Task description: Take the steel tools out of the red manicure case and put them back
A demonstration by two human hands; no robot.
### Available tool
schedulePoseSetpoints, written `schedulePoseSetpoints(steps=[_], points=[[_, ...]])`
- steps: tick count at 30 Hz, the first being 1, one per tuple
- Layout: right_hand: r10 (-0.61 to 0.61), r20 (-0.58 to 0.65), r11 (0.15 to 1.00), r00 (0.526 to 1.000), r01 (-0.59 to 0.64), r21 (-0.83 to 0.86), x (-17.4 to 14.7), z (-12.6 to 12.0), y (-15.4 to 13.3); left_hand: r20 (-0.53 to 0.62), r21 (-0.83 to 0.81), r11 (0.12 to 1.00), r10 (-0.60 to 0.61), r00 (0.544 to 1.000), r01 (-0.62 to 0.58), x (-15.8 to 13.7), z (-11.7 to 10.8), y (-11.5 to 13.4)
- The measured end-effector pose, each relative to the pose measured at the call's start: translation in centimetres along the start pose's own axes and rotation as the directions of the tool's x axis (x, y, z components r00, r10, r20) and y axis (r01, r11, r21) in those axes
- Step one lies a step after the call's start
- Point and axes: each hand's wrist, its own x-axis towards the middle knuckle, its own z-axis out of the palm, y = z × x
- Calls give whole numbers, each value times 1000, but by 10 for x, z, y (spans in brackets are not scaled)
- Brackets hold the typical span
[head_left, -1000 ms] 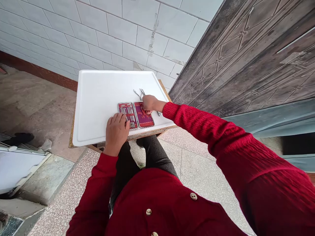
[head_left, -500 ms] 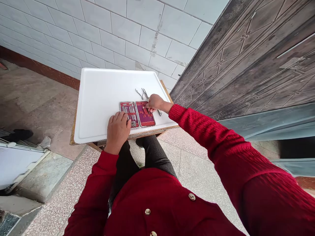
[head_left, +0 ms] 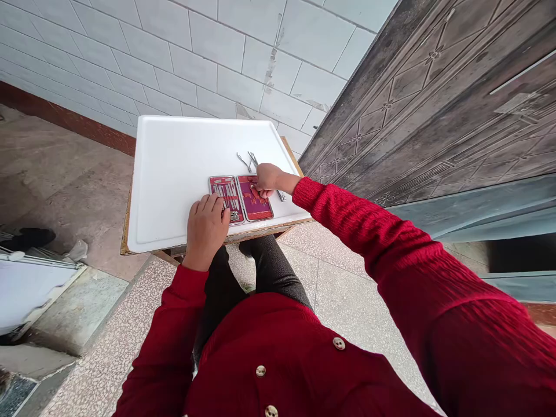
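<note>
An open red manicure case [head_left: 241, 198] lies flat on the white tray [head_left: 174, 174], which sits on the worktop [head_left: 127, 231]. The left hand [head_left: 205, 230] rests on the near left corner of the case; its fingers [head_left: 214, 202] are loosely curled and press on the left half, just beside the small metal tools [head_left: 226, 196] strapped there. The right hand [head_left: 268, 179] is over the far edge of the right half. Its fingers [head_left: 259, 189] are bent and pinched together on something small at the case lining, but I cannot tell exactly what. Just beyond these fingers, several loose steel tools [head_left: 248, 160] lie on the tray.
</note>
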Motion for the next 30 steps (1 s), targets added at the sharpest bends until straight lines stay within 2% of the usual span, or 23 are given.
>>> schedulePoseSetpoints(steps=[5,11,18,25,30], points=[[28,0,999,1000,-28,17,-7,-3,-4,4,4,1000,11,1000,-11,0,-1,0],[8,-25,1000,1000,-8,27,4,2,-4,8,-32,999,-2,1000,2,1,-2,1],[5,-69,969,998,13,248,6,8,8,10,-34,999,-4,1000,5,0,-2,1],[55,-129,912,990,3,410,-3,0,11,27,-13,1000,-2,1000,2,0,-3,2],[29,-151,897,988,41,439,8,-5,15,28,-12,1000,0,1000,0,1,-3,1]])
